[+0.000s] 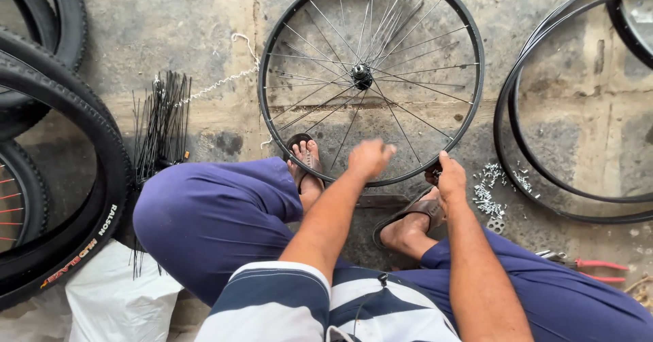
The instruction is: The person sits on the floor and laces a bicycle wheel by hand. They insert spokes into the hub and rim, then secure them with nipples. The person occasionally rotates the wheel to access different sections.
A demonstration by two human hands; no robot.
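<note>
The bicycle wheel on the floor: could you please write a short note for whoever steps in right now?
Left hand: blurred, closed loosely over the near rim of the wheel; whether it grips anything is unclear.
Right hand: at the rim's near right edge, fingers curled on it.
The wheel lies flat on the concrete between both sandalled feet, hub centred.
Done: many spokes run from hub to rim.
Left: several spokes hang loose in a bunch at the top.
Spare spokes lie left, small nipples and red-handled pliers right.
</note>
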